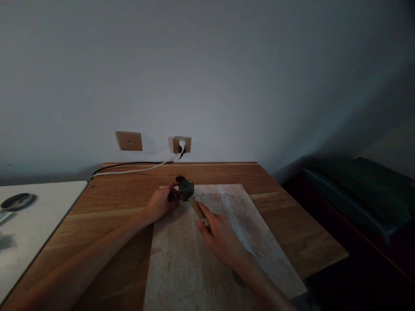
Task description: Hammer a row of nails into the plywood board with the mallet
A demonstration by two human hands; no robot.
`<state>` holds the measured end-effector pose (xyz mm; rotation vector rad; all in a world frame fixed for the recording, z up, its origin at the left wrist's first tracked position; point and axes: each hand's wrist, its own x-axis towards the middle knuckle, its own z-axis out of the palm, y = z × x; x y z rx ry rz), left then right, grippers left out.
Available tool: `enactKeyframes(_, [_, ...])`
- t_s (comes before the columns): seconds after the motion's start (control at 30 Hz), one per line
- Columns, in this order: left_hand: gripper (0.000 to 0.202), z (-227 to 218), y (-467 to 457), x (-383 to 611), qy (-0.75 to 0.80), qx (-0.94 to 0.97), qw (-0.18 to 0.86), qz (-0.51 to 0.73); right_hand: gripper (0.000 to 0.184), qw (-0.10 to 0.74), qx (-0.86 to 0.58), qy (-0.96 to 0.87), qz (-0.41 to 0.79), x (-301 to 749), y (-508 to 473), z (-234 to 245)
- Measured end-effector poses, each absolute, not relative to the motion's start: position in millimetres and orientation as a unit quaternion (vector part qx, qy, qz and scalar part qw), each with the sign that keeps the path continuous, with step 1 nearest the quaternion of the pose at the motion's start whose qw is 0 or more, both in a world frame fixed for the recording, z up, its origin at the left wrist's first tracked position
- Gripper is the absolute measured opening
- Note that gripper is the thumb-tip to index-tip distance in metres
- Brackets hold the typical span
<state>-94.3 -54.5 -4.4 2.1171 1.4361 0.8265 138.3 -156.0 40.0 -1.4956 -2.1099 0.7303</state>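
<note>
A hammer with a dark metal head (186, 189) and a wooden handle (196, 207) lies on a pale wooden board (181, 263) on the brown table (292, 233). My right hand (220, 235) is closed round the handle's near end. At the board's far left corner my left hand (161, 203) has its fingers pinched beside the hammer head, on something small that I cannot make out. A faint row of small marks or nails (217, 196) runs along the board's far edge.
Two wall sockets (129, 141) (180, 144) sit above the table's far edge, with white and black cables (129, 169) trailing left. A white surface (29, 229) with a dark round object (17, 201) adjoins at left. Dark furniture (359, 194) stands at right.
</note>
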Motion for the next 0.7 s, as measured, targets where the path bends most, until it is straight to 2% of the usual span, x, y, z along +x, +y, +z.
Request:
enactKeyframes(0.23, [0.051,-1,-56,-95,0.508,0.771,0.238,0.300,0.064,0.265,-0.554,-0.718,0.327,145,-161,38])
enactKeyframes(0.33, [0.037,-3,-56,-95,0.509,0.772,0.231,0.303,0.065,0.322,-0.557,-0.637,0.424,158,-175,34])
enactKeyframes(0.43, [0.037,-7,-55,-96,0.493,0.775,0.231,0.319,0.055,0.394,-0.565,-0.540,0.484,181,-195,30])
enactKeyframes(0.57, [0.044,-12,-54,-96,0.471,0.780,0.235,0.337,0.058,0.447,-0.608,-0.461,0.467,219,-218,23])
enactKeyframes(0.7, [0.043,-12,-54,-96,0.468,0.790,0.222,0.327,0.055,0.416,-0.649,-0.483,0.415,243,-228,14])
